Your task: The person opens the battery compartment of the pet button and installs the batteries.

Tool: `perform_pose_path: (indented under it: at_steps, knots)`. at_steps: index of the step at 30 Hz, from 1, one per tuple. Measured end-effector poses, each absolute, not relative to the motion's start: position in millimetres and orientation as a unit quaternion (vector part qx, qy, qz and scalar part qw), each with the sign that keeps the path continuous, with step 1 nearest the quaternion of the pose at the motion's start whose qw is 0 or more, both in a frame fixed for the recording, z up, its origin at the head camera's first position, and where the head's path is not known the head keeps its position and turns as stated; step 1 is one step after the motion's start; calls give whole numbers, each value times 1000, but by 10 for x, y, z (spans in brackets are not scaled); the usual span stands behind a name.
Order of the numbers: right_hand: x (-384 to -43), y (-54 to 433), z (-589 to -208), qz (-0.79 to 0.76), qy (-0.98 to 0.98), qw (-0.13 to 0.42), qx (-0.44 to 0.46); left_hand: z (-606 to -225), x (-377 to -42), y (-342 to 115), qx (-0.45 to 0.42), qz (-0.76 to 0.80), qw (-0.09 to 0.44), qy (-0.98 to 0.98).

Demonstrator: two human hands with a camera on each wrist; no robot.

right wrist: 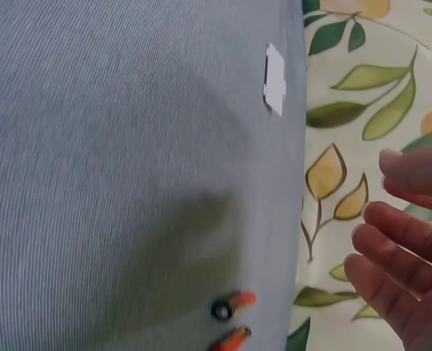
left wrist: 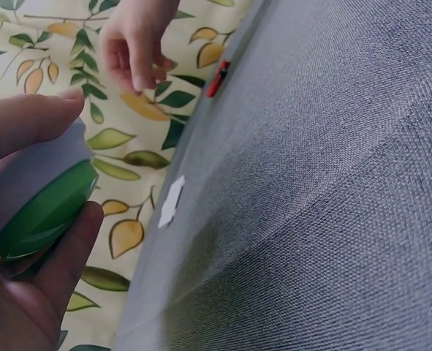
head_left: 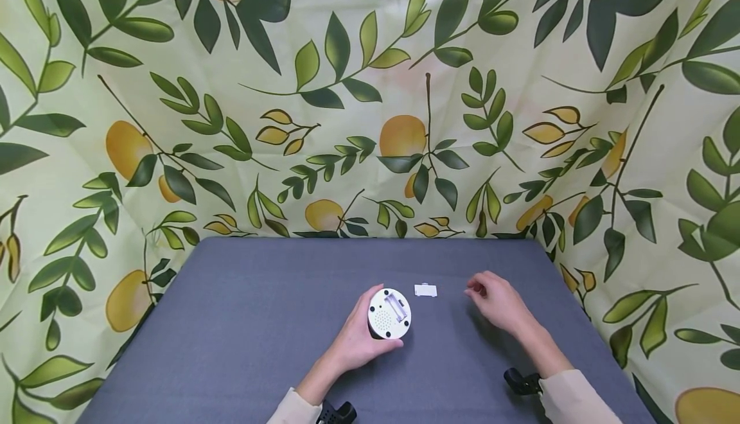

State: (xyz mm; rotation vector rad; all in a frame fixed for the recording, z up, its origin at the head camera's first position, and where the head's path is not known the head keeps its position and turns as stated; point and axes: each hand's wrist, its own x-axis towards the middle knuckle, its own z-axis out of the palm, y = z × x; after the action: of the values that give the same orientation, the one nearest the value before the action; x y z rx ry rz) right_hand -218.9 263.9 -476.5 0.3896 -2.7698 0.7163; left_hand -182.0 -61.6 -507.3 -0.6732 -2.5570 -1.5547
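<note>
In the head view my left hand [head_left: 361, 334] grips a round device [head_left: 390, 313] by its sides. Its white underside faces up, showing dark feet, a patch of small speaker holes and an uncovered battery compartment. Seen from the left wrist, the device [left wrist: 51, 194] is white with a green band, held between thumb and fingers. My right hand [head_left: 500, 302] hovers above the table to the right, its fingers loosely curled and holding nothing. Below that hand, two red-and-black batteries [right wrist: 234, 303] lie on the table in the right wrist view; in the head view the hand hides them.
A small white battery cover [head_left: 425, 290] lies flat on the grey cloth-covered table [head_left: 260, 321], between the two hands. Behind the table and at its sides hangs a cloth [head_left: 347, 173] printed with leaves and fruit.
</note>
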Motion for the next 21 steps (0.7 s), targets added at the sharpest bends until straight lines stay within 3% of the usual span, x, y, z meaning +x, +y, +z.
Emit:
perform_pose_path:
  at_steps: [21]
  knots:
    - [-2002, 3260, -4892, 198, -955, 145, 165, -5068, -1822, -665, -210, -516, 28, -830]
